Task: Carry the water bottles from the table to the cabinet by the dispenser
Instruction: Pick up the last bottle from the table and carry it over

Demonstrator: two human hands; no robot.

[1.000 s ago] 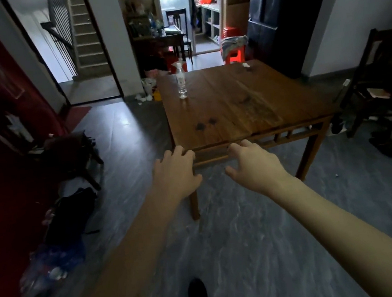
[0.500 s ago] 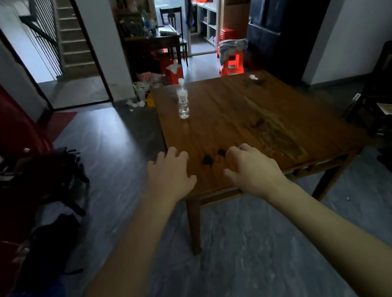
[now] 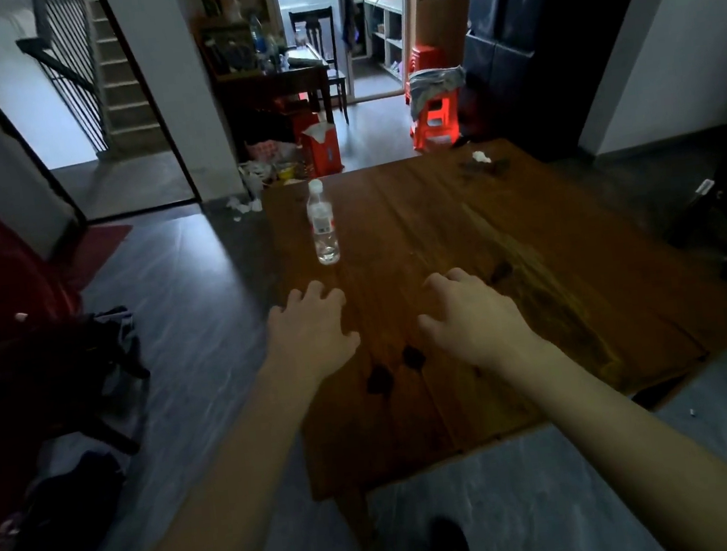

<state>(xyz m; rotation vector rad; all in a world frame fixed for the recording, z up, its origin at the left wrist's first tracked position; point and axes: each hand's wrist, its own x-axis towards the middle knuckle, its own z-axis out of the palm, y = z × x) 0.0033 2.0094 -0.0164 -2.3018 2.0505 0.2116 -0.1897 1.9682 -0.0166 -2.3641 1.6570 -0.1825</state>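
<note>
My left hand (image 3: 311,333) is stretched out palm-down over the left edge of the table (image 3: 512,285), fingers loosely spread and slightly bent, holding nothing. My right hand (image 3: 470,313) is out beside it over the tabletop, well apart from the left, in the same relaxed, empty pose with the fingers a little curled at the tips. I cannot tell whether either palm touches the wood or hangs just above it.

The bottle (image 3: 323,223) stands upright near the table's left edge, just beyond the fingertips of my left hand and not touched by them. It is clear with a white cap and a pale label around its upper half; its lower part looks see-through.

Two dark knots (image 3: 397,366) mark the wood between my forearms. At the far right corner of the table lies a small white scrap (image 3: 481,156) next to some dark bits I cannot make out.

Past the table I see a red stool (image 3: 435,124) with grey cloth draped over it, a red bag (image 3: 322,148) on the floor by some litter, and a dark chair (image 3: 320,49) in the lit doorway. A staircase (image 3: 117,76) rises at the upper left. Dark bags (image 3: 68,367) sit on the floor to my left. A black shoe (image 3: 449,548) shows at the bottom edge.
</note>
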